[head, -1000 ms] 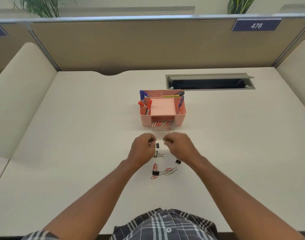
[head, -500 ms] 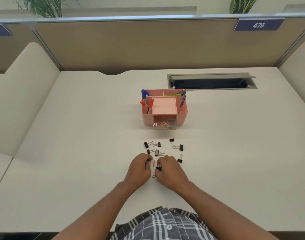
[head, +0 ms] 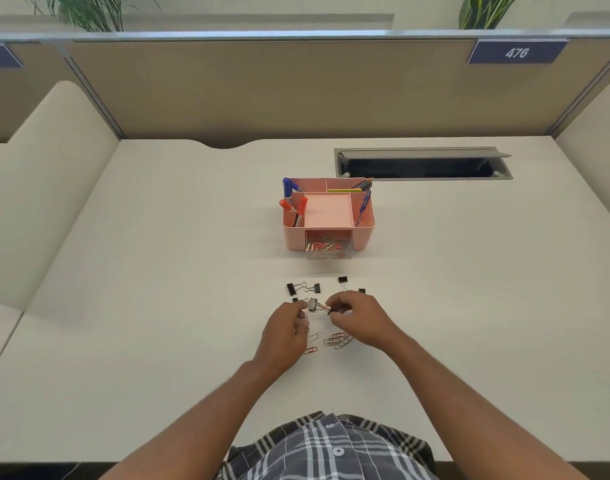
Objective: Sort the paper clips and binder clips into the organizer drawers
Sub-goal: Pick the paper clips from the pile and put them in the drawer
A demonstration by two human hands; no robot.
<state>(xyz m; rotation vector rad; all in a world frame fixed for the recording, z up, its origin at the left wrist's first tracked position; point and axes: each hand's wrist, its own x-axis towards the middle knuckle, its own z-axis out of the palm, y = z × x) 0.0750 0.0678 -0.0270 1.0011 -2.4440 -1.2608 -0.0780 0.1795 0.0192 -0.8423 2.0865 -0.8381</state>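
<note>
While the left hand [head: 285, 336] hides its grip, the right hand [head: 357, 317] seemingly pinches a binder clip [head: 313, 304].

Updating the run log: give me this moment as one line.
left hand: on paper clips | right hand: pinching binder clip | drawer: open, paper clips inside | sort: unfinished
</note>
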